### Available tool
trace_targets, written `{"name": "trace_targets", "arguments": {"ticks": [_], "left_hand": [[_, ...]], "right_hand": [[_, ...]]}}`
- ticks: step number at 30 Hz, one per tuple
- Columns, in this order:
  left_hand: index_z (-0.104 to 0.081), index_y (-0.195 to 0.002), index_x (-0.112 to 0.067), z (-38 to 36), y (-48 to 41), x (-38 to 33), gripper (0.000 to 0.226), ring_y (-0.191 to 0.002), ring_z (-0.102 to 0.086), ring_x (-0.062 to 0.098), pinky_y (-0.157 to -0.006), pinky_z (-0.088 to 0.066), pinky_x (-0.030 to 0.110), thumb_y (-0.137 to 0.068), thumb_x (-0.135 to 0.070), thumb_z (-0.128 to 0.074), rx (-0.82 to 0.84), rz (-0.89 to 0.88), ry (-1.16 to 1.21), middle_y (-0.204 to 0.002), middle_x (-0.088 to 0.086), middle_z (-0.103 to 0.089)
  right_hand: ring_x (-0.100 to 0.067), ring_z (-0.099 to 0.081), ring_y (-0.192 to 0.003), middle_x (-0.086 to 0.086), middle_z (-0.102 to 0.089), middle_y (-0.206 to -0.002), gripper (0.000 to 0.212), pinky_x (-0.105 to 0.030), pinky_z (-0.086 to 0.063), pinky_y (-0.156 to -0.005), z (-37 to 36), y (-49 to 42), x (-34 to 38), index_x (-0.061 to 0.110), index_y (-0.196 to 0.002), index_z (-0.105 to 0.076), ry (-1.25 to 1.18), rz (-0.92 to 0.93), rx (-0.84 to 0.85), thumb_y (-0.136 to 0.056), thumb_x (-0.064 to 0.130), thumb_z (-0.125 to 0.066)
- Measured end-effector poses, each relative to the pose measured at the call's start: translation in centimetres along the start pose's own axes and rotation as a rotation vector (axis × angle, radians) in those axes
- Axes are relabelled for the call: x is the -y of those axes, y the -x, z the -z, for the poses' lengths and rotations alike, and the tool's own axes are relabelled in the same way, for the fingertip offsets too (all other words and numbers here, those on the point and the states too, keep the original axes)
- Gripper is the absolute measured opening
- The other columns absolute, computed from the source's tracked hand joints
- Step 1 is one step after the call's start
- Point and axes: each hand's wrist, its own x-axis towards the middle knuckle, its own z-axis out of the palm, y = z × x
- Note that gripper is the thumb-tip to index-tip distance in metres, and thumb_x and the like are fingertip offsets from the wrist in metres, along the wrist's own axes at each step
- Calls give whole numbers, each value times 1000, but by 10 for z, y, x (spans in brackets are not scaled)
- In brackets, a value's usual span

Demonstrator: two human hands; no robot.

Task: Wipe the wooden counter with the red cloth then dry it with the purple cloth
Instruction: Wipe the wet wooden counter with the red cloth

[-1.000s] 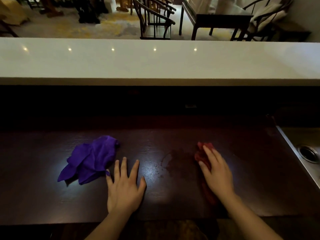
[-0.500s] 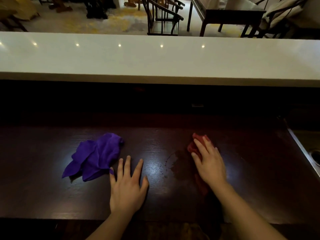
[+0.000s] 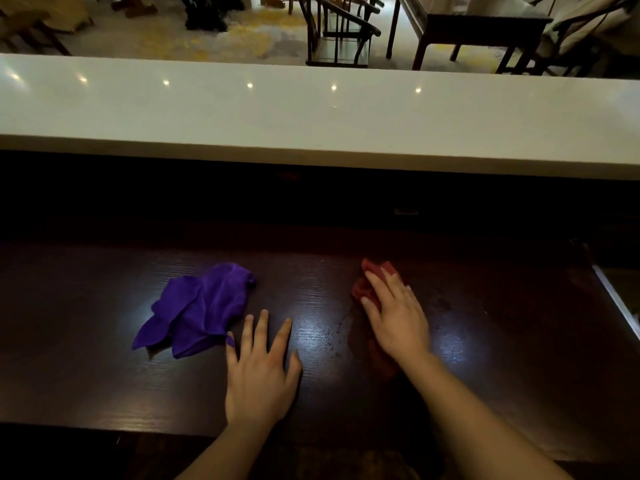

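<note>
Two hands lie spread: left (image 3: pixel 258 379) on bare counter (image 3: pixel 86 375), right (image 3: pixel 396 317) flat atop red cloth (image 3: pixel 362 289).

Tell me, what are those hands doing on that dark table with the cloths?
A person is wiping the wooden counter. The right hand presses flat on the red cloth, with a wet-looking patch beside it. The left hand lies flat and open on the wood, its little finger just touching the purple cloth, which sits crumpled and unused. Drying has not started yet.
</note>
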Motion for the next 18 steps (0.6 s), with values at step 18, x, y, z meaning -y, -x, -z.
{"name": "trace_targets", "arguments": {"ticks": [18], "left_hand": [[-42, -143, -31, 5, 0, -4, 59, -147, -20, 30, -113, -23, 63, -87, -45, -32, -9, -2, 8, -156, 10, -33]], "right_hand": [[-28, -26, -145, -3, -30, -158, 53, -41, -19, -120, -23, 2, 51, 30, -144, -41, -32, 66, 37, -94, 42, -52]]}}
